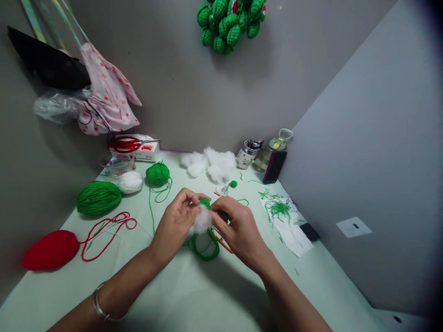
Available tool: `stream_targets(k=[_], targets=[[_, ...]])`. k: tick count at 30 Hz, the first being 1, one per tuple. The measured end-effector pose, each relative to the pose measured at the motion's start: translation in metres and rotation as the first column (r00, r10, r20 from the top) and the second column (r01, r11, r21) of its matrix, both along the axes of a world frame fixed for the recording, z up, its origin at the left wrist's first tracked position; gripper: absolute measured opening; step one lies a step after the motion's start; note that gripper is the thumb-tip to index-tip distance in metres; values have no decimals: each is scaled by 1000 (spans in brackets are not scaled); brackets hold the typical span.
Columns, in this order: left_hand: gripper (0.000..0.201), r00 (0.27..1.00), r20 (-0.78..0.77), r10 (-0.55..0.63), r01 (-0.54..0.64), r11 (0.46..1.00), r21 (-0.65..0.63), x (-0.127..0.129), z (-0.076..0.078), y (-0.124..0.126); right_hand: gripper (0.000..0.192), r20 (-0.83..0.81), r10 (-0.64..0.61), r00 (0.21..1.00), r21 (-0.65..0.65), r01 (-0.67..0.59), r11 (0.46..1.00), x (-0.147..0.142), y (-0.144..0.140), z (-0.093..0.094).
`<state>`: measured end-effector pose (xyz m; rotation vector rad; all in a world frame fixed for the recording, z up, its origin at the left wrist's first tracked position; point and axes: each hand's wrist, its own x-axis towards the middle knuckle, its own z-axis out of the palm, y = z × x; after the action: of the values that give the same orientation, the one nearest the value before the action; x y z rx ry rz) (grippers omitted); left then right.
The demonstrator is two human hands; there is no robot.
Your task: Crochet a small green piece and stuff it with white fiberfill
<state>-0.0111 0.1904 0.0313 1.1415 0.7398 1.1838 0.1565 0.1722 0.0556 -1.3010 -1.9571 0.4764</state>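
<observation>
Grey partition walls box in a pale green tabletop, seen from above. At centre, the left hand and right hand meet over a small green crochet piece with a white stuffing tuft bulging from it. Left grip: fingers pinched narrow on the tuft and piece. Right grip: closed on the piece's right side; an orange-handled tool shows just beneath it, whether held cannot be told. A green yarn loop trails below the hands.

Progress, judged: the piece looks partly stuffed, filling still outside, opening not closed.

Around: a stuffing heap far centre, a small green yarn ball and white yarn ball far left, a larger green skein left, and a red yarn ball near left with its strand looped nearby. Red scissors lie on a box. Green yarn clippings sit on paper at right. Finished green crochet pieces hang on the wall. Nothing blocks the hands.
</observation>
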Motion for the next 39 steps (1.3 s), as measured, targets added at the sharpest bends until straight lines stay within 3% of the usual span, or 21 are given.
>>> stream_targets(k=[5,10,18,23,26,29,32,35,37,39], targets=[[22,994,-3,-113,113,994,1,-3,3,1,26,-127,-114,985,-128,98,987,2,1,4],[25,990,55,-128,129,991,-15,-2,-1,2,24,-148,-9,989,-221,-24,975,4,-5,16],[25,980,-141,139,-130,989,72,2,-8,4,20,-138,99,986,-248,-131,960,-13,-13,9],[19,996,-88,20,-17,999,28,-1,-2,2,21,-220,-64,973,-297,-4,955,-11,-3,-1],[19,997,-68,-48,52,997,53,-4,6,-1,21,-204,-125,971,-261,69,963,-6,0,-2],[23,996,-58,-73,76,996,48,-7,11,-2,25,-135,-105,985,-192,78,978,-1,-2,4],[21,992,-65,-104,107,993,55,-7,8,-1,22,-121,-14,993,-217,-12,976,1,-9,14],[21,990,-137,23,-7,994,113,-3,0,0,20,-120,70,990,-255,-99,962,-4,-17,19],[23,980,-162,114,-95,988,125,0,-5,0,20,-85,82,993,-216,-99,971,-9,-21,17],[25,979,-155,130,-117,989,91,2,-7,1,19,-41,68,997,-154,-74,985,-14,-21,11]])
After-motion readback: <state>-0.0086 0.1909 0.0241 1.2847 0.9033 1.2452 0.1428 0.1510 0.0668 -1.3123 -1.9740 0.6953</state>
